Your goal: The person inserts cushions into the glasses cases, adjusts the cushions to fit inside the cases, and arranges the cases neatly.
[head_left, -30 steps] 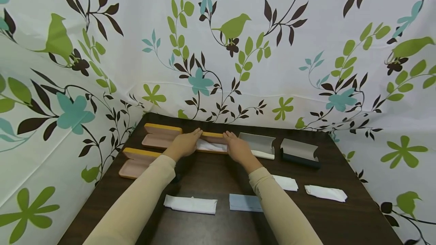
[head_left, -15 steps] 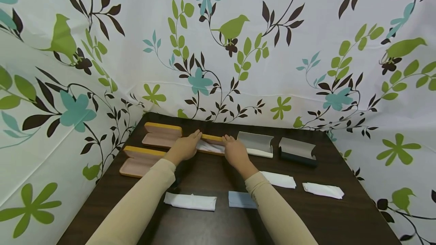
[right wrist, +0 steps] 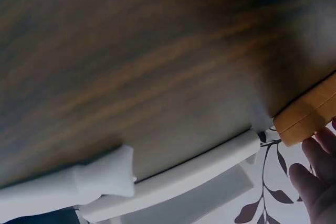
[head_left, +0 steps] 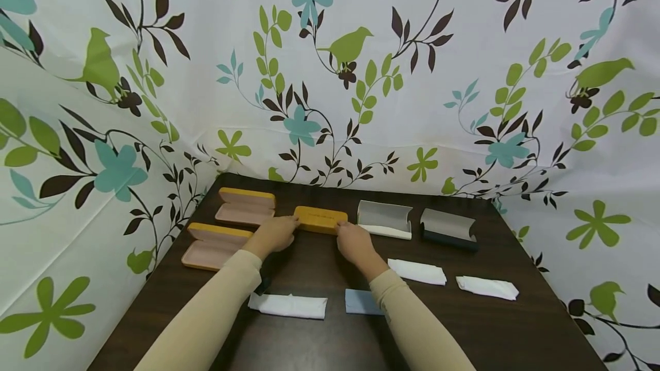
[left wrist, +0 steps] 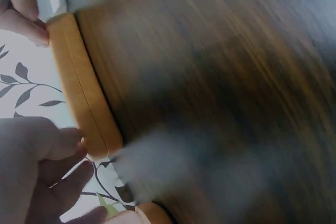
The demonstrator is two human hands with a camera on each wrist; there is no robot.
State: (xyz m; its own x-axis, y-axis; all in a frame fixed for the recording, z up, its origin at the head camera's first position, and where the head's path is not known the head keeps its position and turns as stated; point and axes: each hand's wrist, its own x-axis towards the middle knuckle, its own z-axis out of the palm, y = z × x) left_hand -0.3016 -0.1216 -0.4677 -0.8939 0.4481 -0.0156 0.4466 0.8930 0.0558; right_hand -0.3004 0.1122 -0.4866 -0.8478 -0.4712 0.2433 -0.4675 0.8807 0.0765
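A yellow-orange glasses case (head_left: 321, 219) lies closed near the back of the table, between both hands. My left hand (head_left: 275, 235) grips its left end with thumb and fingertips; the left wrist view shows these fingers (left wrist: 68, 142) against the case's end. On the opposite end, my right hand (head_left: 356, 245) holds the case at its corner, with fingertips (right wrist: 315, 153) on its edge in the right wrist view. A seam runs along the case's front side, with the lid down on the base. The inside of the case is hidden.
Two open yellow cases with pink lining, one at the back (head_left: 244, 206) and one nearer (head_left: 213, 246), stand left. An open white case (head_left: 384, 219) and a dark one (head_left: 448, 229) stand right. White folded cloths (head_left: 289, 306) and a blue one (head_left: 363, 301) lie nearer.
The middle yellow case stood open with white cloth inside; its lid has come down and the cloth is out of sight. Both hands have stayed at its ends, shifting slightly nearer.
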